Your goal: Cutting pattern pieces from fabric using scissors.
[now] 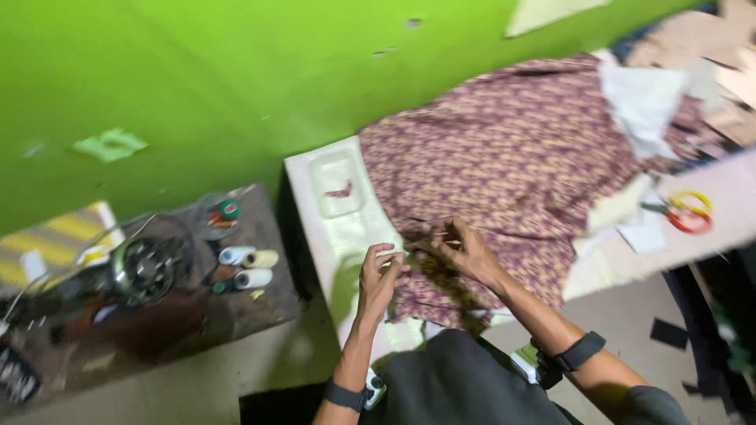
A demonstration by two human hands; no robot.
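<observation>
A purple and cream patterned cloth [512, 157] is spread over a white table [311, 189] and hangs off its near edge. My left hand [379, 275] pinches the cloth's near edge at the table's rim. My right hand [465, 250] grips a bunched fold of the same cloth just to the right of it. Both wrists wear dark bands.
Scissors with red and yellow handles [687, 212] lie on the table at the right, near white paper scraps [642, 94]. A low dark stand at the left holds thread spools [248, 267] and a round metal motor part [146, 269]. Behind is a green wall [197, 71].
</observation>
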